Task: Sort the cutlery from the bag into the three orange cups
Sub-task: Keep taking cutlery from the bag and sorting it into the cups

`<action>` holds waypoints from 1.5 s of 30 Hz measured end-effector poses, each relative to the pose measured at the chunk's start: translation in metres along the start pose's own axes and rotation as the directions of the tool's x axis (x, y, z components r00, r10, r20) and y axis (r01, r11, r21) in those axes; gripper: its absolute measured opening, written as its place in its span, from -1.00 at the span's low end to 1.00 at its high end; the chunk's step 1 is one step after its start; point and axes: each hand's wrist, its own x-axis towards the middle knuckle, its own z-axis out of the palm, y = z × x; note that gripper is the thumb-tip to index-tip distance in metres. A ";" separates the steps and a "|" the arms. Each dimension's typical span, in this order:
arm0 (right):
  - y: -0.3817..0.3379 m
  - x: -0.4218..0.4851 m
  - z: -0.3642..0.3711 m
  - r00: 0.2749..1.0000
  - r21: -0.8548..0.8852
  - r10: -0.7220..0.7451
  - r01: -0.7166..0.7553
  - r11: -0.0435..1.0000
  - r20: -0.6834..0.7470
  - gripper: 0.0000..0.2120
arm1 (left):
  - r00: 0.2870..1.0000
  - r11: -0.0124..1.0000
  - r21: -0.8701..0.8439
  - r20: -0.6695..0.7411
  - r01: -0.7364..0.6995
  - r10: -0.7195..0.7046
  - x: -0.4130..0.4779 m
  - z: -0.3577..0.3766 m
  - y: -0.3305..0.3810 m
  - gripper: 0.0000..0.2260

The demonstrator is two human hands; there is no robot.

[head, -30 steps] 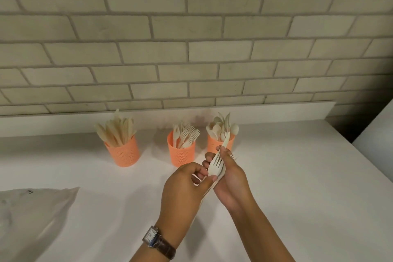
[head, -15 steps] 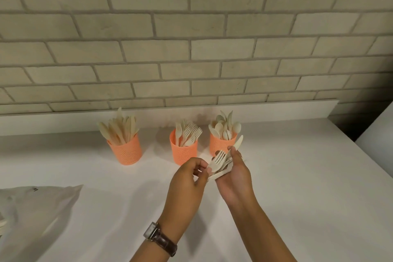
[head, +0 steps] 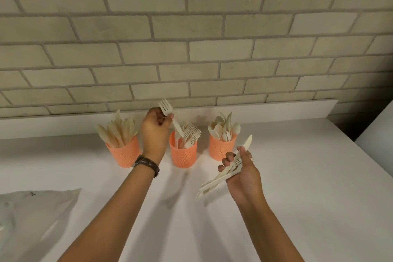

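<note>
On a white counter [head: 297, 198], the bag [head: 32, 215] lies near left — three orange cups [head: 184, 155] line the far wall. The right hand [head: 242, 173] clutches a cutlery bundle [head: 221, 176]; the left hand [head: 154, 130] pinches a fork [head: 170, 118], tines up, over the middle cup.

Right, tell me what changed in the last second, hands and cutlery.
The left hand pulled one fork out of the bundle and carried it up and away to the middle cup, handle pointing down into it. The right hand kept the rest of the bundle and dropped back slightly, now alone. The three cups' contents and the bag look unchanged.
</note>
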 end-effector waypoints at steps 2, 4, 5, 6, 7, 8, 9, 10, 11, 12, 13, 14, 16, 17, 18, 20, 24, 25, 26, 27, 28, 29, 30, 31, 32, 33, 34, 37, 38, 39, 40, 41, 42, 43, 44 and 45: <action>0.000 0.001 0.001 1.000 -0.001 0.005 -0.005 1.000 0.008 -0.86 | 0.999 0.992 0.128 0.037 0.008 -0.013 0.001 0.007 -0.016 -0.92; 0.001 0.001 0.002 1.000 -0.004 0.013 -0.013 1.000 0.015 -0.86 | 0.988 0.977 0.203 0.124 0.061 -0.088 -0.004 0.010 -0.032 -0.87; 0.001 0.002 0.003 1.000 -0.005 0.018 -0.018 1.000 0.017 -0.86 | 0.979 0.975 0.201 0.159 0.091 -0.125 -0.008 0.009 -0.037 -0.77; 0.002 0.002 0.003 1.000 -0.005 0.022 -0.022 1.000 0.019 -0.86 | 0.976 0.974 0.198 0.168 0.107 -0.141 -0.010 0.008 -0.040 -0.65; 0.002 0.002 0.003 0.999 -0.003 0.025 -0.025 1.000 0.021 -0.86 | 0.980 0.973 0.210 0.153 0.094 -0.128 -0.013 0.005 -0.040 -0.55; 0.003 0.002 0.003 0.999 -0.001 0.028 -0.028 1.000 0.022 -0.86 | 0.987 0.971 0.233 0.129 0.061 -0.093 -0.018 0.003 -0.037 -0.50; 0.003 0.003 0.003 0.999 0.002 0.032 -0.032 0.999 0.022 -0.86 | 0.992 0.968 0.248 0.113 0.031 -0.060 -0.024 0.001 -0.031 -0.49; 0.003 0.003 0.003 0.999 0.002 0.037 -0.037 0.999 0.021 -0.86 | 0.992 0.971 0.241 0.118 0.008 -0.037 -0.033 -0.001 -0.023 -0.53; 0.003 0.003 0.004 0.999 0.000 0.041 -0.041 0.999 0.019 -0.87 | 0.989 0.976 0.218 0.147 -0.002 -0.030 -0.043 -0.003 -0.015 -0.62; 0.004 0.003 0.004 0.999 -0.005 0.045 -0.045 0.999 0.017 -0.87 | 0.980 0.983 0.182 0.197 -0.013 -0.023 -0.054 -0.005 -0.006 -0.74; 0.004 0.003 0.005 0.999 -0.009 0.050 -0.050 0.999 0.018 -0.88 | 0.963 0.987 0.156 0.267 -0.020 -0.023 -0.067 -0.008 0.003 -0.84; 0.005 0.002 0.006 0.998 -0.011 0.055 -0.054 0.998 0.019 -0.88 | 0.935 0.988 0.151 0.355 -0.042 -0.015 -0.080 -0.010 0.011 -0.90; 0.007 0.001 0.007 0.998 -0.013 0.066 -0.066 0.998 0.022 -0.89 | 0.842 0.964 0.212 0.539 -0.161 0.022 -0.103 -0.012 0.023 -0.91; 0.008 0.000 0.009 0.997 -0.017 0.073 -0.073 0.997 0.026 -0.89 | 0.794 0.937 0.247 0.607 -0.245 0.047 -0.113 -0.011 0.027 -0.89; 0.009 -0.001 0.009 0.996 -0.022 0.082 -0.081 0.996 0.033 -0.89 | 0.755 0.902 0.279 0.651 -0.331 0.076 -0.119 -0.010 0.027 -0.85; 0.010 -0.004 0.009 0.994 -0.029 0.101 -0.100 0.995 0.041 -0.89 | 0.726 0.826 0.330 0.674 -0.458 0.133 -0.125 -0.005 0.025 -0.76; 0.004 -0.003 0.006 0.989 -0.043 0.117 -0.114 0.993 0.088 -0.89 | 0.665 0.613 0.401 0.689 -0.681 0.289 -0.128 0.003 0.021 -0.72; 0.003 -0.002 0.005 0.988 -0.041 0.120 -0.116 0.992 0.094 -0.89 | 0.643 0.561 0.408 0.696 -0.720 0.320 -0.130 0.005 0.020 -0.74; 0.004 -0.001 0.004 0.988 -0.036 0.123 -0.120 0.992 0.094 -0.88 | 0.639 0.516 0.433 0.693 -0.739 0.335 -0.130 0.008 0.018 -0.71; 0.006 0.000 0.004 0.987 -0.027 0.133 -0.131 0.991 0.093 -0.87 | 0.651 0.479 0.473 0.684 -0.740 0.330 -0.131 0.012 0.018 -0.65; 0.008 0.002 0.003 0.985 -0.009 0.151 -0.151 0.989 0.087 -0.85 | 0.669 0.450 0.514 0.672 -0.730 0.318 -0.132 0.015 0.019 -0.59; 0.010 0.002 0.003 0.981 0.017 0.174 -0.176 0.984 0.084 -0.83 | 0.686 0.426 0.549 0.660 -0.719 0.308 -0.134 0.018 0.021 -0.56; 0.012 0.004 0.003 0.979 0.047 0.190 -0.194 0.980 0.079 -0.81 | 0.701 0.414 0.574 0.650 -0.706 0.294 -0.136 0.020 0.022 -0.53; 0.012 0.005 0.002 0.978 0.069 0.193 -0.198 0.978 0.075 -0.81 | 0.713 0.413 0.589 0.641 -0.695 0.285 -0.136 0.022 0.022 -0.52; 0.012 0.005 0.002 0.979 0.078 0.187 -0.193 0.978 0.077 -0.81 | 0.718 0.423 0.589 0.637 -0.689 0.281 -0.136 0.023 0.022 -0.53; 0.011 0.005 0.002 0.981 0.085 0.176 -0.183 0.979 0.083 -0.81 | 0.717 0.446 0.577 0.642 -0.684 0.270 -0.135 0.023 0.022 -0.56; 0.009 0.004 0.001 0.983 0.095 0.163 -0.172 0.981 0.089 -0.77 | 0.714 0.475 0.556 0.649 -0.682 0.265 -0.133 0.022 0.022 -0.61; 0.005 0.003 -0.002 0.983 0.172 0.153 -0.169 0.971 0.099 -0.56 | 0.689 0.509 0.516 0.684 -0.689 0.240 -0.128 0.021 0.021 -0.71; 0.004 0.003 -0.004 0.982 0.194 0.165 -0.182 0.964 0.096 -0.51 | 0.680 0.503 0.514 0.696 -0.695 0.229 -0.127 0.021 0.021 -0.71; 0.004 0.003 -0.007 0.979 0.211 0.179 -0.196 0.958 0.095 -0.49 | 0.676 0.500 0.515 0.705 -0.696 0.213 -0.126 0.021 0.021 -0.69; 0.004 0.002 -0.009 0.976 0.222 0.192 -0.211 0.952 0.102 -0.48 | 0.673 0.500 0.515 0.710 -0.696 0.205 -0.125 0.021 0.020 -0.66; 0.003 0.001 -0.010 0.973 0.230 0.201 -0.222 0.947 0.113 -0.48 | 0.672 0.501 0.514 0.711 -0.696 0.205 -0.124 0.021 0.018 -0.62; 0.002 0.001 -0.011 0.971 0.235 0.206 -0.231 0.944 0.124 -0.47 | 0.671 0.506 0.508 0.711 -0.697 0.210 -0.124 0.021 0.017 -0.59; 0.001 0.001 -0.012 0.968 0.238 0.210 -0.238 0.942 0.135 -0.46 | 0.671 0.517 0.498 0.708 -0.696 0.220 -0.124 0.020 0.017 -0.58; 0.000 0.001 -0.012 0.966 0.239 0.211 -0.242 0.940 0.147 -0.43 | 0.670 0.524 0.488 0.703 -0.698 0.239 -0.123 0.019 0.016 -0.60; -0.001 0.001 -0.012 0.966 0.239 0.211 -0.243 0.940 0.149 -0.40 | 0.670 0.525 0.482 0.697 -0.701 0.255 -0.123 0.019 0.015 -0.62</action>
